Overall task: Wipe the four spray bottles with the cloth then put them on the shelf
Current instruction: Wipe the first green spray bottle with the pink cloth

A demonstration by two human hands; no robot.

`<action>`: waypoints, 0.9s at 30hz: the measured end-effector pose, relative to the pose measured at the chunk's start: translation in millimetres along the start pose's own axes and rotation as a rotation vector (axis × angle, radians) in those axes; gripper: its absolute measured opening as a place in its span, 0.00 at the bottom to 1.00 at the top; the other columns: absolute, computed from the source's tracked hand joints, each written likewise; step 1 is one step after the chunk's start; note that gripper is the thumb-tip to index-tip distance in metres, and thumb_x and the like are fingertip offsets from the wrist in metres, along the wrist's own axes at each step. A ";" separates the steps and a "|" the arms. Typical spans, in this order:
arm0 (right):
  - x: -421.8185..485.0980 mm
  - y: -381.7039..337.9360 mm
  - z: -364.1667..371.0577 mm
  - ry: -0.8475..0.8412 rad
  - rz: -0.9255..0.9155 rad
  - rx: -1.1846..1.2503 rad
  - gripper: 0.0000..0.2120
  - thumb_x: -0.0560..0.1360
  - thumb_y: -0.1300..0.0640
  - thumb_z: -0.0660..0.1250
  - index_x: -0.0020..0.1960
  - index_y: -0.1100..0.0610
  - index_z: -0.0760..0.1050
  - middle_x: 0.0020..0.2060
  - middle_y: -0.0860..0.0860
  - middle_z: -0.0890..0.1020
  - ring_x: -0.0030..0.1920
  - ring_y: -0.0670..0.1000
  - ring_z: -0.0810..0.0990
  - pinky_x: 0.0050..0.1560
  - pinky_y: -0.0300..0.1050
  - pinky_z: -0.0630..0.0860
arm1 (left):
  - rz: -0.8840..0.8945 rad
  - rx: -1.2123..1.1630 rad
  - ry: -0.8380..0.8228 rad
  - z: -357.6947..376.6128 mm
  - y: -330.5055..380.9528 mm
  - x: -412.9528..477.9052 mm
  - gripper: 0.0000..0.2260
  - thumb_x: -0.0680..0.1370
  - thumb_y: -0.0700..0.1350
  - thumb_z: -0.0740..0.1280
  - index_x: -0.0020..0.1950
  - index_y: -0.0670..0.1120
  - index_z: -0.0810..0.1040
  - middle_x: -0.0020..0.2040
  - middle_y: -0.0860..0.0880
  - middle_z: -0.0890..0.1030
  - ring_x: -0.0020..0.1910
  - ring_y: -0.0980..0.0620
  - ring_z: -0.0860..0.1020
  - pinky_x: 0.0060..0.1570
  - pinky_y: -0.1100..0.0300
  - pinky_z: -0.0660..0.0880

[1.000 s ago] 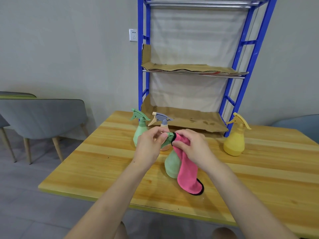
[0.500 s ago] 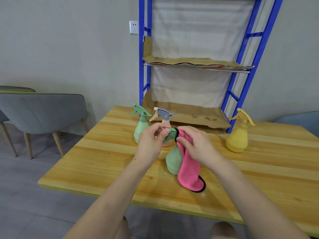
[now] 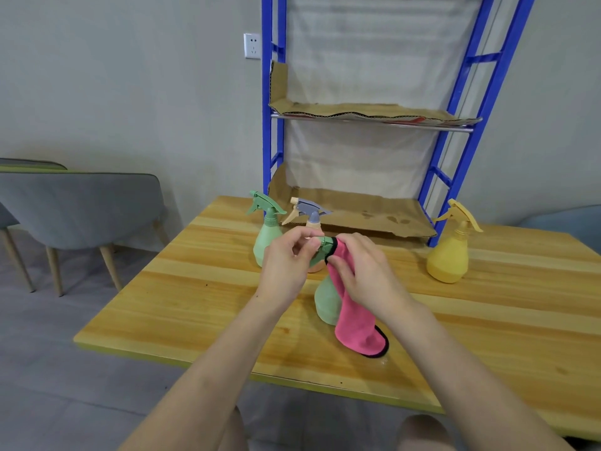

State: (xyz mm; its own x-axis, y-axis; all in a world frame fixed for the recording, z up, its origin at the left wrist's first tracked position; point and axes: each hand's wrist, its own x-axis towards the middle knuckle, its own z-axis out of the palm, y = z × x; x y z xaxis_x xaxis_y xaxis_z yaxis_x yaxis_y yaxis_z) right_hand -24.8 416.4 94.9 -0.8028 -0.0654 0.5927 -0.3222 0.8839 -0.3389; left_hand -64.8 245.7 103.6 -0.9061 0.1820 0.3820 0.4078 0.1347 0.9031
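A pale green spray bottle stands on the wooden table in front of me. My left hand pinches its green trigger head. My right hand grips a pink cloth with a black hem against the bottle's top, and the cloth hangs down over the bottle's right side. Behind stand a second green bottle and a peach bottle with a grey-blue trigger, partly hidden by my hands. A yellow bottle stands at the right. The blue shelf rises behind the table.
The shelf's two levels are lined with brown cardboard, the lower one level with the table's far edge. Grey chairs stand to the left of the table. A wall socket sits left of the shelf frame.
Both hands stay on the bottle's head with the cloth, shifting only slightly. The view has tilted a little, so the shelf sits higher in frame.
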 end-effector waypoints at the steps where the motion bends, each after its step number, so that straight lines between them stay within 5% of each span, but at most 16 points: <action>1: -0.8 -1.0 2.4 0.030 0.005 -0.010 0.11 0.81 0.53 0.68 0.61 0.56 0.76 0.51 0.48 0.79 0.52 0.50 0.76 0.54 0.43 0.73 | 0.004 0.004 0.009 0.4 1.2 -0.9 0.07 0.83 0.43 0.67 0.55 0.52 0.84 0.46 0.50 0.85 0.47 0.52 0.82 0.47 0.61 0.80; 8: -0.7 0.1 1.9 0.061 -0.025 0.032 0.09 0.81 0.56 0.68 0.60 0.57 0.77 0.50 0.48 0.80 0.50 0.50 0.77 0.52 0.47 0.75 | 0.018 0.063 0.029 2.6 4.8 -3.1 0.08 0.83 0.43 0.66 0.55 0.52 0.84 0.46 0.52 0.85 0.44 0.56 0.81 0.44 0.66 0.77; 13: 2.6 9.1 -15.6 -0.136 -0.030 0.135 0.16 0.81 0.62 0.66 0.69 0.55 0.74 0.57 0.45 0.79 0.56 0.43 0.75 0.57 0.34 0.68 | 0.017 -0.028 0.019 0.1 14.5 -6.9 0.08 0.84 0.37 0.65 0.58 0.40 0.83 0.46 0.42 0.82 0.39 0.66 0.79 0.39 0.74 0.76; 16: 2.0 5.7 -10.6 -0.022 0.004 0.127 0.10 0.80 0.57 0.70 0.61 0.53 0.78 0.51 0.44 0.81 0.51 0.43 0.77 0.52 0.28 0.68 | 0.019 -0.004 0.032 3.6 15.5 -9.3 0.07 0.83 0.38 0.66 0.57 0.43 0.83 0.46 0.46 0.83 0.40 0.65 0.80 0.40 0.72 0.76; 21: 6.5 -8.4 5.3 0.223 0.002 0.153 0.05 0.80 0.56 0.70 0.47 0.55 0.82 0.41 0.46 0.83 0.42 0.46 0.78 0.46 0.40 0.74 | 0.018 0.022 0.042 2.6 9.1 -10.2 0.07 0.84 0.42 0.66 0.57 0.48 0.83 0.49 0.52 0.85 0.47 0.58 0.81 0.43 0.71 0.76; 24: 8.4 3.3 -4.8 0.130 -0.072 0.153 0.07 0.82 0.60 0.66 0.53 0.58 0.82 0.44 0.45 0.82 0.44 0.44 0.78 0.48 0.37 0.74 | 0.013 0.047 0.023 -0.1 12.3 -6.8 0.07 0.84 0.41 0.65 0.57 0.47 0.83 0.49 0.49 0.85 0.46 0.59 0.81 0.42 0.71 0.75; 27: 4.5 17.2 -19.4 -0.110 -0.054 0.150 0.15 0.83 0.60 0.64 0.69 0.54 0.77 0.59 0.45 0.82 0.58 0.41 0.77 0.57 0.28 0.68 | 0.008 0.009 0.007 0.3 18.8 -9.7 0.07 0.84 0.37 0.64 0.58 0.40 0.82 0.49 0.42 0.83 0.41 0.66 0.79 0.39 0.73 0.76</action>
State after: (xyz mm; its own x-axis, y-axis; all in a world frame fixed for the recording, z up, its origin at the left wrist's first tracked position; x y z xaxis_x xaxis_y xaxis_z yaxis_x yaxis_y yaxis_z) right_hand -24.2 440.3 105.9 -0.8296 -0.1686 0.5322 -0.4311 0.7992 -0.4189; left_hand -48.4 246.8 116.8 -0.9036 0.1760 0.3906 0.4160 0.1425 0.8981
